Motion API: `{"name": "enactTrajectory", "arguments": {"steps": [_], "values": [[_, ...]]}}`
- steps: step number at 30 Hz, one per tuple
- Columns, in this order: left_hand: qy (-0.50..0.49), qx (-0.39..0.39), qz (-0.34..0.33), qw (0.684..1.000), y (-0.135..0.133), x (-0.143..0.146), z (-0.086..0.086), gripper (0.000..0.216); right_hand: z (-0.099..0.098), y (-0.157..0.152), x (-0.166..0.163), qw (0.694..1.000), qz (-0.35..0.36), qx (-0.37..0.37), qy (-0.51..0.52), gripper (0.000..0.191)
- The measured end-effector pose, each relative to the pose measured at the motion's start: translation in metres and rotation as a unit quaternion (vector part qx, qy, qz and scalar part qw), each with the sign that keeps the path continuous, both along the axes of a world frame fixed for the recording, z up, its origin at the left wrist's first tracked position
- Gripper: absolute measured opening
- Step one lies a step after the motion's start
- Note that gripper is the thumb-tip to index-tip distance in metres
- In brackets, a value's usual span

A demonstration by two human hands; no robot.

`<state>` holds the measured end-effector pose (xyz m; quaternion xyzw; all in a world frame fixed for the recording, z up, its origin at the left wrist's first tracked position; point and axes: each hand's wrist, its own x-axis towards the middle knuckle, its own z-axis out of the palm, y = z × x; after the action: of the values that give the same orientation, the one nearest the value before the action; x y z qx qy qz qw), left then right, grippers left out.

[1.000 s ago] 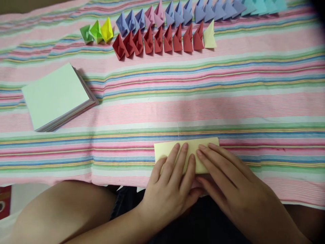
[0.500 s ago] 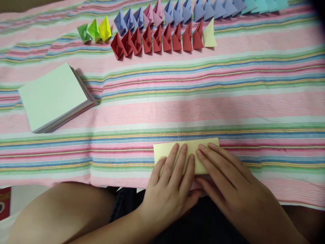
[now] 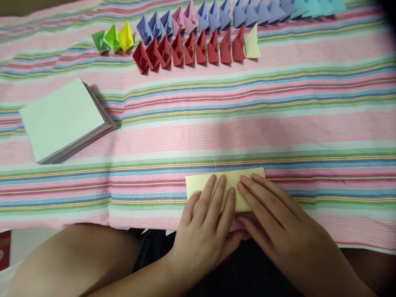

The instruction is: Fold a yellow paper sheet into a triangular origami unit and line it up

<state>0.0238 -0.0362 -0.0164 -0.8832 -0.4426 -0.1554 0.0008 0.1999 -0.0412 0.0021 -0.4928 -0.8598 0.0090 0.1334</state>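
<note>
A pale yellow sheet of paper (image 3: 198, 184), folded into a long narrow strip, lies near the front edge of the striped cloth. My left hand (image 3: 206, 231) rests on its left part with the fingers stretched out and spread. On the right part, the fingers of my right hand (image 3: 278, 222) lie flat and extended. Both thumbs are near the strip's lower edge, close to each other below the paper. My fingers cover much of the strip's lower half.
A thick stack of paper (image 3: 62, 119) with a pale green top sheet lies at the left. Along the back stand rows of folded paper pieces: several red ones (image 3: 189, 50), blue ones (image 3: 214, 16), and a pale yellow one (image 3: 253, 44). The striped cloth (image 3: 154, 136) is slightly creased.
The whole view has shifted slightly, so things appear a little further left. My hands keep the same pose on the folded paper.
</note>
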Motion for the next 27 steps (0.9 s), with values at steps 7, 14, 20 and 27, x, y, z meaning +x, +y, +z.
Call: {"name": "enactTrajectory", "arguments": {"steps": [7,14,20,27], "values": [[-0.003,-0.003,0.002,1.0,0.0004,0.0008,0.0003,0.052,-0.0007,0.0006,0.0002,1.0,0.008,0.004,-0.006,0.037],[0.0,0.002,0.003,1.0,-0.0012,0.0004,-0.0027,0.054,-0.0008,0.002,-0.0016,1.0,-0.002,0.016,0.006,0.036],[0.001,0.0,0.003,1.0,-0.0018,-0.0003,-0.0037,0.056,0.0012,0.0028,-0.0035,1.0,0.0,0.014,0.004,0.036],[0.001,-0.001,0.002,1.0,-0.0012,0.0004,-0.0035,0.055,0.0008,0.0023,-0.0021,1.0,-0.002,0.011,0.003,0.036]]}}
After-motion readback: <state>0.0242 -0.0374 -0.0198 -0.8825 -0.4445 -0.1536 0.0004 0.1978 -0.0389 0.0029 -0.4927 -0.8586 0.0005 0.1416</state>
